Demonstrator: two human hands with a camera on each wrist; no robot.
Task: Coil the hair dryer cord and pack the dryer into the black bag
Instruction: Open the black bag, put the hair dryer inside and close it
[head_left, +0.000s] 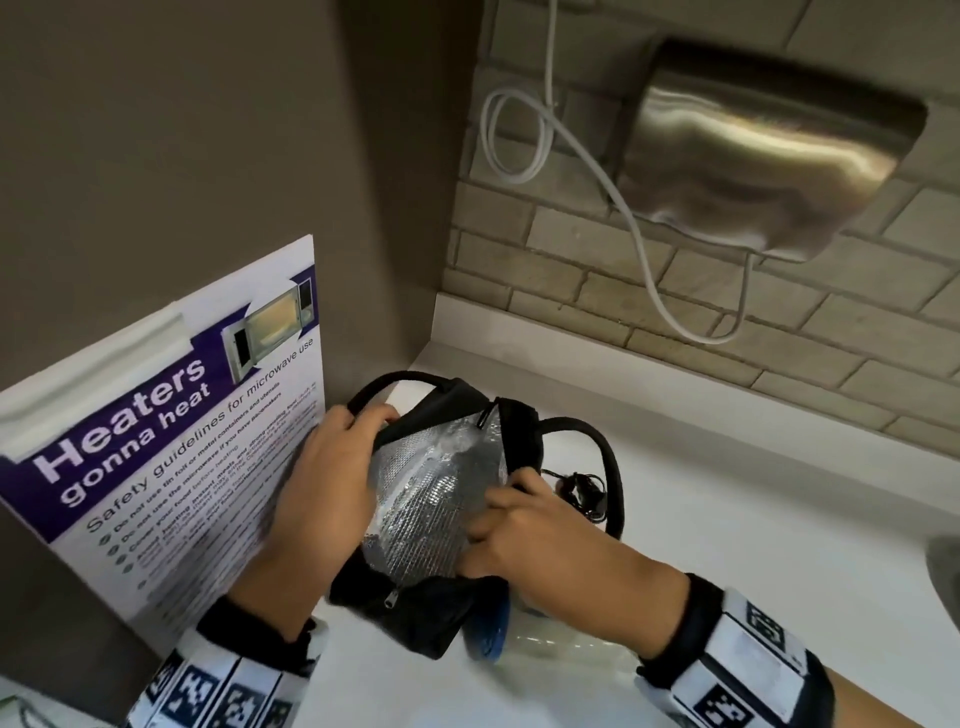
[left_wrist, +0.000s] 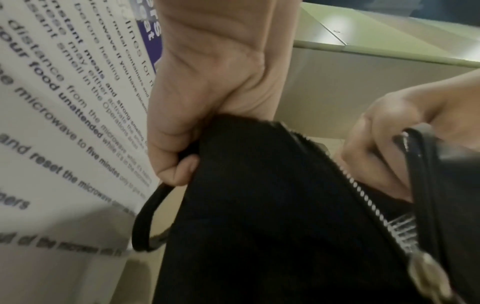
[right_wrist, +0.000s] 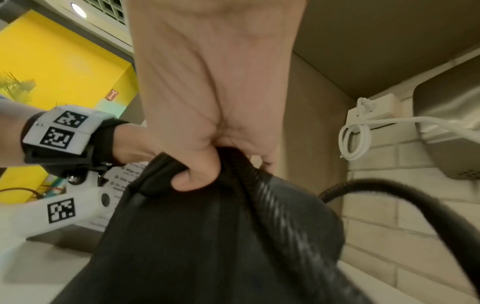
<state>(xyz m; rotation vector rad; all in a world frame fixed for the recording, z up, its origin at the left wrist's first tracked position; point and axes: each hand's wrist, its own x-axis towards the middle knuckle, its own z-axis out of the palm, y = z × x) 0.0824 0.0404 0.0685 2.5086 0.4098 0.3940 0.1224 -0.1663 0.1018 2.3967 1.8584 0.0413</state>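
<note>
A white counter (head_left: 727, 519) runs along a pale brick wall (head_left: 597, 270), where a brushed-metal wall unit (head_left: 769, 150) hangs with a white cable (head_left: 519, 135) looped beside it. On the left, a microwave safety poster (head_left: 156, 426) leans against a grey panel, just behind the left arm. The black bag (head_left: 415, 618) sits on the counter between both hands, its mouth pulled wide so the silver lining (head_left: 421, 499) shows. The left hand (head_left: 322, 483) grips the bag's left rim with fingers curled over the edge, by one carry strap (left_wrist: 148, 218). The right hand (head_left: 524, 535) pinches the right rim, thumb hooked over the fabric. A clear bottle with a blue cap (head_left: 493, 634) lies against the bag under the right wrist. A small tangle of dark cord (head_left: 582, 491) lies just behind the right hand, inside the other strap's loop; the hair dryer itself cannot be made out.
</note>
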